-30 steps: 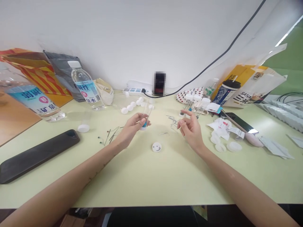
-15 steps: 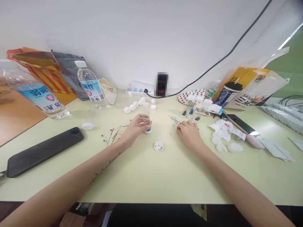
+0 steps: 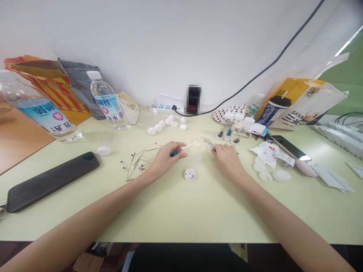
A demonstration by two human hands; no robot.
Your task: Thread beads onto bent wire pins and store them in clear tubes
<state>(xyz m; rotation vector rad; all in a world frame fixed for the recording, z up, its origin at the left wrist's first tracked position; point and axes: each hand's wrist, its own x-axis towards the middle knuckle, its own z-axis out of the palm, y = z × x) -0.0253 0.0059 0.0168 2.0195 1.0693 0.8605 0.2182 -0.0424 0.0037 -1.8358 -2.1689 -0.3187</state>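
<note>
My left hand (image 3: 170,156) is closed around a clear plastic tube (image 3: 190,146), tipped on its side with its far end toward the right. Small blue and dark pieces (image 3: 173,153) show between the fingers. With fingers bent together, my right hand (image 3: 227,156) grips at a little pile of L-shaped hex keys (image 3: 208,142); its fingertips partly hide them. A single hex key (image 3: 197,158) lies between the hands. Nearer me sits a white cap (image 3: 190,174) holding tiny parts. Thin metal rods with coloured ends (image 3: 136,163) lie scattered left of my left hand.
Several white caps (image 3: 160,125) lie near the power strip (image 3: 166,107). Filled tubes (image 3: 228,126) stand at the right back, beside a drink cup (image 3: 273,109). A black case (image 3: 53,181) and water bottles (image 3: 109,104) are at left; wrappers (image 3: 268,155) and a phone (image 3: 292,149) at right.
My left hand has tipped the tube from upright to lying sideways, far end to the right, lifting its base off the table. My right hand stays at the hex keys.
</note>
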